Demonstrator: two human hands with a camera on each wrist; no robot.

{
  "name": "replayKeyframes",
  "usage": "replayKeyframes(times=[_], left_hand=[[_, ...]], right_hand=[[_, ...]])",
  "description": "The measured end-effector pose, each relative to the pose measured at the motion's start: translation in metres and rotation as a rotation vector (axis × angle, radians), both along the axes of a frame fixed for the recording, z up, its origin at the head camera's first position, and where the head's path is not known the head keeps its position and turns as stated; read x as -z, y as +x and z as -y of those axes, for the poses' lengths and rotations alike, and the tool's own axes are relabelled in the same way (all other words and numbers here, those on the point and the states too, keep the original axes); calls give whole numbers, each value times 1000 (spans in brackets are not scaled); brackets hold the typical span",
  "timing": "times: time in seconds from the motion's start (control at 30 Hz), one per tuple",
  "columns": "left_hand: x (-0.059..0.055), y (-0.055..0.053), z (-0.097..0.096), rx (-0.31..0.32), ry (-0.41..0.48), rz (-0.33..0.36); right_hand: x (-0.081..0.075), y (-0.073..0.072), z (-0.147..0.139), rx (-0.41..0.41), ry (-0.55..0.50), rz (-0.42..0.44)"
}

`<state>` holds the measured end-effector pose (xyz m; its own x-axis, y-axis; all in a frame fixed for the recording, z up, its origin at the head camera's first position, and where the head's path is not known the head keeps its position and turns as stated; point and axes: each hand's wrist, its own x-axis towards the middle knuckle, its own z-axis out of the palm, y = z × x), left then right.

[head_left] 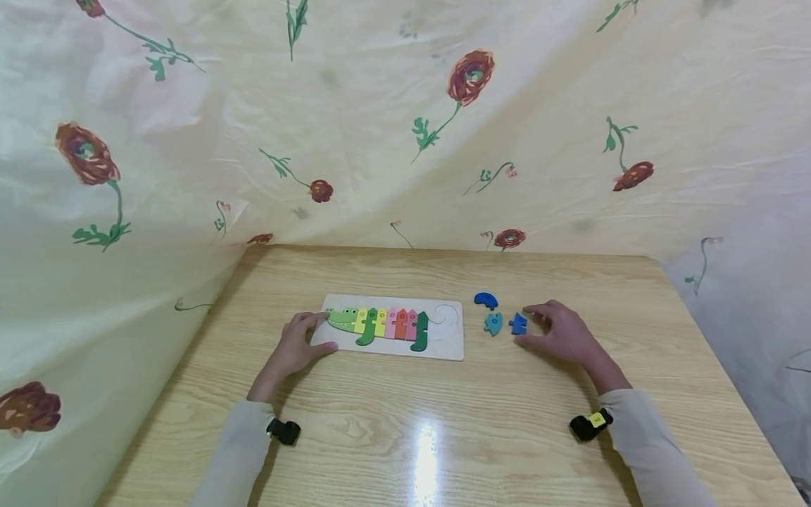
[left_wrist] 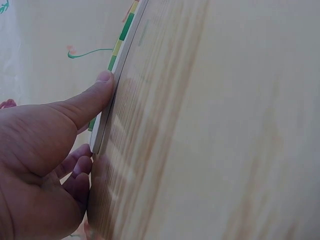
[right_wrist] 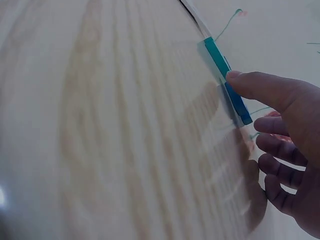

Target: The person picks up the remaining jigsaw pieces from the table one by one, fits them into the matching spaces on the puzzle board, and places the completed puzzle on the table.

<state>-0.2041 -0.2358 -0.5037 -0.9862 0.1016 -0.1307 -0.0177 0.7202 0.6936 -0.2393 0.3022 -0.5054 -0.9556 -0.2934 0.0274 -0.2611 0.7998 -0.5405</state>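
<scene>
A pale wooden puzzle board (head_left: 446, 345) lies on the table, bearing a crocodile of coloured pieces with a green head (head_left: 343, 320) at its left end. At that end my left hand (head_left: 296, 346) holds the board, thumb along the near edge and index finger by the head. In the left wrist view the thumb (left_wrist: 95, 97) presses the board's side, the other fingers bent beside its corner. My right hand (head_left: 560, 336) is spread beside a dark blue puzzle piece (head_left: 518, 324), thumb and index finger on either side of it. The right thumb (right_wrist: 255, 85) overlaps that piece in the right wrist view.
Left of the dark blue piece is a teal puzzle piece (head_left: 493, 324), with a curved blue piece (head_left: 486, 301) behind it. A thin curled outline shows on the board's bare right end. Flowered cloth (head_left: 367, 127) hangs behind and left of the wooden table (head_left: 355, 429).
</scene>
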Motion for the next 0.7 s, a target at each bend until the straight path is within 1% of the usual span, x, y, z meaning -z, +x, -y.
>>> replayKeyframes(times=[0.17,0.3,0.7], left_hand=[[1,1,0,2,0,-3],[1,1,0,-4,2,5],[0,0,0,-12,-13,6]], right_hand=[[3,-2,0,-5,0,-8],[2,-2,1,-7,-4,-5],[7,-3,2,16,-9,-8]])
